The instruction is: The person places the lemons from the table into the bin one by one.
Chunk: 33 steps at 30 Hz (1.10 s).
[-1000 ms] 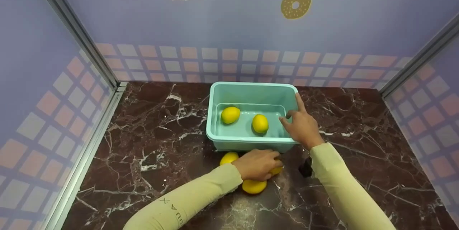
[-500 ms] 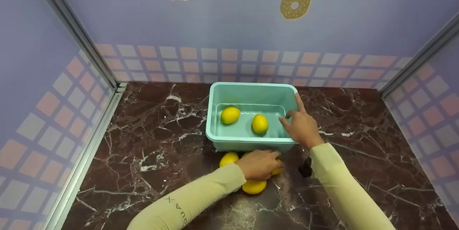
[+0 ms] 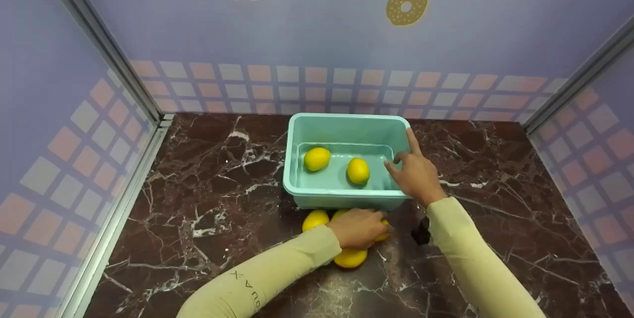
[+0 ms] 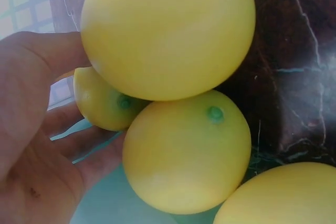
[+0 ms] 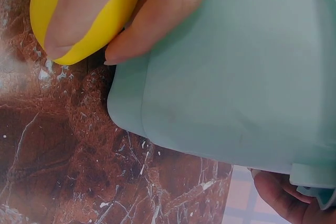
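Observation:
A light green plastic tub (image 3: pixel 346 192) stands near the back wall with two lemons inside, one left (image 3: pixel 317 159) and one nearer the middle (image 3: pixel 358 171). My right hand (image 3: pixel 421 174) grips its right rim, index finger stretched along the edge and thumb inside. In front of the tub, my left hand (image 3: pixel 359 229) curls its fingers round a lemon (image 5: pixel 115 11), partly hidden by them. Close about that hand lie more lemons: one to its left (image 3: pixel 315 220), one nearer me (image 3: pixel 350 258) and one partly covered behind (image 3: pixel 340 214). Seen from the left wrist, a lemon (image 4: pixel 168 30) looms large beside the thumb.
A dark red marble-patterned tabletop (image 3: pixel 223 199) lies under everything. Patterned panels enclose the back (image 3: pixel 322 26) and both sides, joined by metal corner rails (image 3: pixel 119 50). A small black object (image 3: pixel 421 232) shows beside the right wrist.
My left hand and forearm have shifted slightly to the right among the lemons, baring more of the lemon behind. The right hand and the tub stay where they were.

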{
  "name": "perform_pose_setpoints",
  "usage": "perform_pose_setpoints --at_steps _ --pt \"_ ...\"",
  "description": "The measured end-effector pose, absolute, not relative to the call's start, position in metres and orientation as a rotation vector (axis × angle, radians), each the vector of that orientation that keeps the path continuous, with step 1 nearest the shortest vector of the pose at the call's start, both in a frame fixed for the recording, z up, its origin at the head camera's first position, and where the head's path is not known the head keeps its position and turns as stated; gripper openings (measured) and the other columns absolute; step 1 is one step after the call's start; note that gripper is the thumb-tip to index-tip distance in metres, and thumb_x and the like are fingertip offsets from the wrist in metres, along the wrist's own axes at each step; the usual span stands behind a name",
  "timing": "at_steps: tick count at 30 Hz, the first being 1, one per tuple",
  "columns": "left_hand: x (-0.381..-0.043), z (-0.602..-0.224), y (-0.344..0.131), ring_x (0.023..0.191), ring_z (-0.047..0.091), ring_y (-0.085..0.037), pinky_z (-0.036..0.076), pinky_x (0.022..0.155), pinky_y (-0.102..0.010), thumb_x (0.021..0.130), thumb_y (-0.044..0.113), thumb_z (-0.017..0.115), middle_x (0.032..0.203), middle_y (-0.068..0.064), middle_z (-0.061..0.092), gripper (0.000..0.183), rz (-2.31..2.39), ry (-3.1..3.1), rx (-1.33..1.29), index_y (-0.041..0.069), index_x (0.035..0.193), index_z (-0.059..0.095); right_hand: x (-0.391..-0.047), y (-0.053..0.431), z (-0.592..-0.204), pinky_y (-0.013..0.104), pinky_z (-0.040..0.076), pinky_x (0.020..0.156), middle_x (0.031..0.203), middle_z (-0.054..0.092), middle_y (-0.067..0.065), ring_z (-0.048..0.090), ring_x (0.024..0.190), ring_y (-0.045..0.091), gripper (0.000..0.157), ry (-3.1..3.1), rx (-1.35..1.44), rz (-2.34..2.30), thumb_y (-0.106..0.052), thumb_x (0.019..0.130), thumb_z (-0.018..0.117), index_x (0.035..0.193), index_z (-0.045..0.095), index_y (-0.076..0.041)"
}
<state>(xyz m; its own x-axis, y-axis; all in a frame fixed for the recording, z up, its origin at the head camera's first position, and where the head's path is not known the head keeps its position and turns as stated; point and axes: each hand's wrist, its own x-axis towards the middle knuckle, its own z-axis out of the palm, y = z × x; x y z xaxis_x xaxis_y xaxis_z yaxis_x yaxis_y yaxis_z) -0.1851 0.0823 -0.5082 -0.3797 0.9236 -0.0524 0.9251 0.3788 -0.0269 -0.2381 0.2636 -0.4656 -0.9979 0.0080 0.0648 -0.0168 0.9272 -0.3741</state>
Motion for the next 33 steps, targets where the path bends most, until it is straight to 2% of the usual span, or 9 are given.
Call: perform_pose_setpoints --at_steps 6,18,26,33 --pt "-0.185 -0.507 0.083 0.087 0.063 -0.015 0.055 0.070 -0.029 0.091 0.021 0.063 0.105 0.002 0.063 0.020 -0.099 2.589 1.737 0.027 0.109 0.069 -0.239 0.263 -0.464 0.049 0.051 0.072 0.164 0.008 0.009 0.064 0.076 0.033 0.039 -3.008 0.015 0.584 -0.041 0.093 0.059 0.102 0.070 -0.004" --pt "-0.181 -0.498 0.082 0.089 0.062 -0.017 0.056 0.070 -0.030 0.093 0.025 0.061 0.113 0.000 0.061 0.026 -0.086 2.580 1.761 0.029 0.118 0.067 -0.240 0.263 -0.464 0.051 0.051 0.075 0.164 0.006 0.009 0.064 0.081 0.035 0.039 -3.019 0.011 0.590 -0.041 0.094 0.058 0.101 0.069 -0.004" --pt "-0.177 -0.492 0.081 0.097 0.061 -0.017 0.056 0.073 -0.030 0.092 0.025 0.062 0.126 0.000 0.057 0.032 -0.050 2.532 1.785 0.030 0.123 0.064 -0.239 0.264 -0.465 0.049 0.050 0.069 0.164 0.007 0.008 0.064 0.075 0.033 0.039 -3.013 0.009 0.580 -0.041 0.093 0.058 0.101 0.070 -0.005" --pt "-0.173 -0.485 0.076 0.100 0.060 -0.015 0.056 0.075 -0.028 0.093 0.026 0.060 0.128 0.000 0.054 0.034 -0.082 2.517 1.801 0.032 0.127 0.061 -0.237 0.263 -0.465 0.043 0.048 0.063 0.164 0.004 0.007 0.061 0.066 0.027 0.038 -3.027 0.004 0.620 -0.041 0.094 0.058 0.105 0.070 -0.006"
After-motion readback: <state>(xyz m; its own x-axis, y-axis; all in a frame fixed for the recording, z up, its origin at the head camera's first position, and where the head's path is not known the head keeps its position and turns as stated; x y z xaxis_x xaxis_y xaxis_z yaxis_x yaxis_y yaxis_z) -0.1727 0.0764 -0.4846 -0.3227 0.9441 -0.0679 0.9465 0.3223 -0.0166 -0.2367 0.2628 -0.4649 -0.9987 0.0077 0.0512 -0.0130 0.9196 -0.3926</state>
